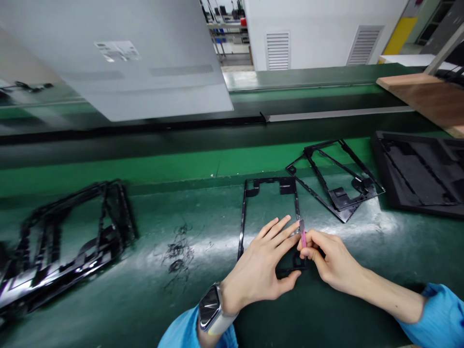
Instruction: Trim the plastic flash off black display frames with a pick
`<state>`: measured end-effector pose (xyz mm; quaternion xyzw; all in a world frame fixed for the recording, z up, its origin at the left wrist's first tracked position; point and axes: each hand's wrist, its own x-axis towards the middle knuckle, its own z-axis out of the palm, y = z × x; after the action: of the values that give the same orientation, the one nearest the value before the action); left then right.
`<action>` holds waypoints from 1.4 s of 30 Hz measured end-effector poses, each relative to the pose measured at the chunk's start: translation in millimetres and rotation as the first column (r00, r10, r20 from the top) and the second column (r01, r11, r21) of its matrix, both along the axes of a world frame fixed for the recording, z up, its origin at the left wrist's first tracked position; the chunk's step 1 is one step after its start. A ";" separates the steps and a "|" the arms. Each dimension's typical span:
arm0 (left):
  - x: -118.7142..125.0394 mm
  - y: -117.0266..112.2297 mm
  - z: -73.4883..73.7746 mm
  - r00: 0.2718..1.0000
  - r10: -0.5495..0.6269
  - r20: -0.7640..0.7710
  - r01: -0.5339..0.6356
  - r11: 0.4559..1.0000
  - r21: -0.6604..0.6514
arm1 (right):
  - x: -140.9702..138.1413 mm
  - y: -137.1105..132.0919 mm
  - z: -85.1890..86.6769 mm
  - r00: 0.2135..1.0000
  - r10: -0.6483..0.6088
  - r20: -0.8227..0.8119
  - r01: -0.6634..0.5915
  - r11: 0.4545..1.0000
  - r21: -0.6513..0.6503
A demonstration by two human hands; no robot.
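Note:
A black rectangular plastic frame [243, 217] lies flat on the green work surface in front of me. My left hand [266, 263] rests on its lower part with the fingers stretched out and apart, the fingertips at the right side bar. Between the thumb and fingers of my right hand [328, 256] is a small tool with a pink handle [303, 239] and a dark flat end. That end touches or sits just over the frame's right bar; I cannot tell which. Part of the frame is hidden under my left hand. A watch is on my left wrist.
Several similar black frames are stacked at the left [105, 212]. More overlapping frames [326, 181] lie at the upper right, beside a black tray [386, 193] holding another. Thin dark shavings [177, 256] are scattered left of centre. A grey panel [163, 58] stands behind.

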<state>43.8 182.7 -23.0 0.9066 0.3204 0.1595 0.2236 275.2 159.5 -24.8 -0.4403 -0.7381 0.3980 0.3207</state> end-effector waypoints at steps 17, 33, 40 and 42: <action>0.9 -0.4 -0.9 1.000 0.002 0.027 -0.003 0.999 0.034 | 0.3 2.5 0.0 1.000 -0.003 -0.013 0.004 1.000 0.026; -2.9 -11.2 -0.5 0.967 0.003 0.253 -0.132 0.859 0.494 | 10.2 17.3 12.4 0.806 -0.330 -0.491 -0.044 0.794 -0.606; 2.0 -14.6 1.6 0.957 -0.090 0.276 -0.071 0.849 0.524 | 0.7 12.7 16.4 0.787 -0.327 -0.524 -0.068 0.797 -0.600; 5.6 -15.5 3.8 0.941 0.000 0.338 -0.176 0.853 0.491 | 0.7 9.8 15.1 0.804 -0.306 -0.509 -0.029 0.836 -0.548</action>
<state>49.4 167.2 -19.1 0.8783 0.2664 0.3968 0.0157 275.9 169.4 -9.7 -0.4241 -0.4301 0.6748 0.4240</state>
